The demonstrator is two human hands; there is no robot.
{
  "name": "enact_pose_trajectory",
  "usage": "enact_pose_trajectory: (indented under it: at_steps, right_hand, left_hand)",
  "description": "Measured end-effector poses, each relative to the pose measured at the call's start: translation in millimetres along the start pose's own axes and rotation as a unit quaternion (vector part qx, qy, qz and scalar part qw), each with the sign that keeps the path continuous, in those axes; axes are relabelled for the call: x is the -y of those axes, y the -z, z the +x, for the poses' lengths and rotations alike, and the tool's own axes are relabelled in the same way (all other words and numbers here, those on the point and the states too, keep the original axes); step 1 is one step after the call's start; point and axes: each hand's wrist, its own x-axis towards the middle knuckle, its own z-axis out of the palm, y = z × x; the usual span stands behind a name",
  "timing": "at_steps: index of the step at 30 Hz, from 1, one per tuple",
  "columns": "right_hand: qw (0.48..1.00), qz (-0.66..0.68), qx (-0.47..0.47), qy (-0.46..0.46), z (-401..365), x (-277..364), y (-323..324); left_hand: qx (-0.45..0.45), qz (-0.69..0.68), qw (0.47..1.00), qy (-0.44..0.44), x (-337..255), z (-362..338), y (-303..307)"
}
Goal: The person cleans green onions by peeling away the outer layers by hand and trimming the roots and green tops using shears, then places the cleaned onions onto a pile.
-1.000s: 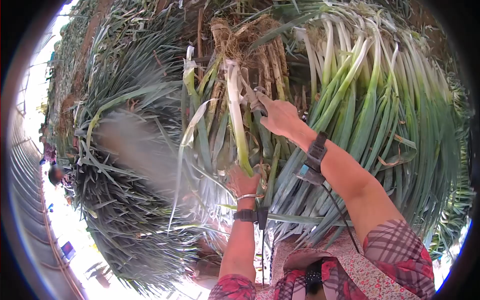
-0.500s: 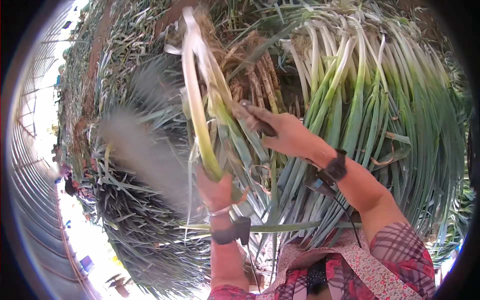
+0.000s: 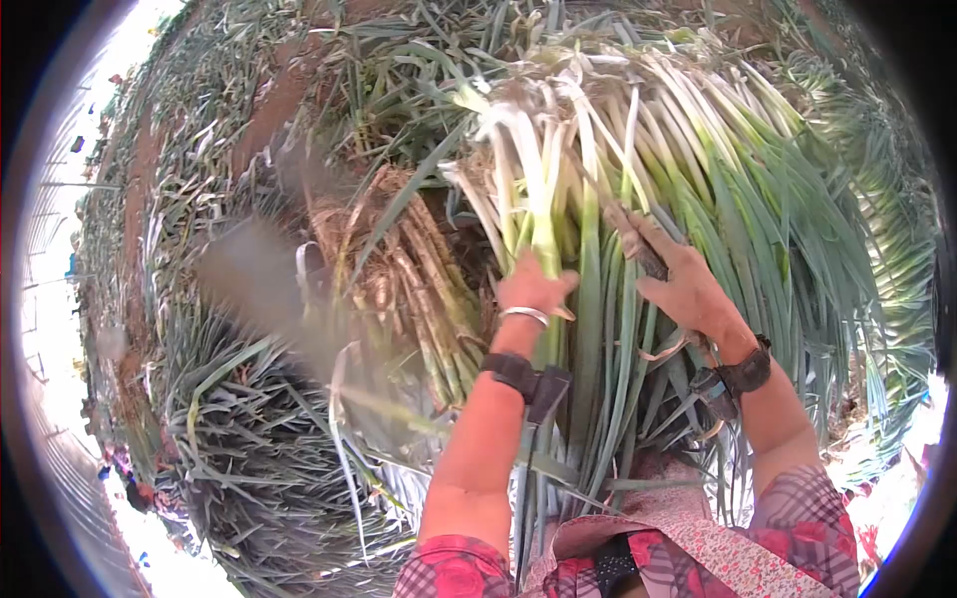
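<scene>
My left hand (image 3: 531,287) is closed around a thick green onion (image 3: 538,189), its pale stem upward, lying on the left part of a row of onions. In my right hand (image 3: 690,289) is a knife-like tool (image 3: 636,244) with a dark brown handle, pointing up and left over the leaves. The blade is too thin and blurred to make out well. Beneath both hands spreads the pile of white-stemmed green onions (image 3: 718,169), long green leaves hanging toward me.
Left of my left hand lie brown, soil-covered onion stalks (image 3: 414,284). A heap of dark green leaves (image 3: 269,448) fills the lower left, and loose trimmings (image 3: 189,179) cover the ground beyond. A grey blur (image 3: 259,274) hangs over the left side.
My left hand has moved right with the onion, bringing it from above the brown stalks onto the pile. My right hand has also shifted right with the tool. The camera view has turned somewhat.
</scene>
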Motion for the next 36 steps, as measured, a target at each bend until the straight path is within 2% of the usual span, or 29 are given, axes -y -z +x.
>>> enact_pose_trajectory:
  at_steps: [1,3,6,9,14,16,20,23,25,27,29,36]
  right_hand:
    - [1.000,-0.005,-0.001,-0.005,1,-6,1]
    - [0.998,-0.061,0.002,0.003,6,-18,2]
    - [0.995,-0.093,0.026,0.022,20,-27,-4]
    - [0.985,-0.159,0.063,0.027,41,-38,-19]
    - [0.983,-0.178,0.038,0.024,67,-42,-30]
    - [0.985,-0.166,0.043,0.021,46,-37,-27]
    - [0.986,-0.139,0.082,0.043,-23,-27,-19]
    - [0.984,-0.137,0.112,0.029,-31,-28,-21]
    - [0.978,-0.164,0.125,-0.001,-14,-22,-21]
    - [0.981,-0.168,0.092,0.040,9,-34,-27]
    - [0.980,-0.181,0.080,0.037,33,-36,-30]
    - [0.970,-0.215,0.065,0.096,126,-51,-33]
  left_hand:
    - [0.005,-0.005,1.000,-0.003,-8,-6,-19]
    - [0.090,0.048,0.995,0.008,-18,-17,-44]
    - [0.048,0.021,0.998,0.034,-13,-29,-56]
    - [0.071,-0.007,0.996,0.045,-14,-28,-51]
    - [0.089,-0.010,0.995,0.054,-17,-31,-48]
    - [0.037,-0.027,0.998,0.037,-10,-32,-54]
    - [0.051,-0.036,0.996,0.056,-8,-29,-57]
    - [0.033,-0.024,0.998,0.041,-7,-26,-63]
    - [0.039,-0.024,0.998,0.048,-7,-26,-62]
    - [0.041,-0.021,0.998,0.048,-7,-27,-60]
    - [0.059,-0.024,0.996,0.056,-10,-28,-54]
    - [0.020,-0.012,0.999,0.033,-25,-33,-67]
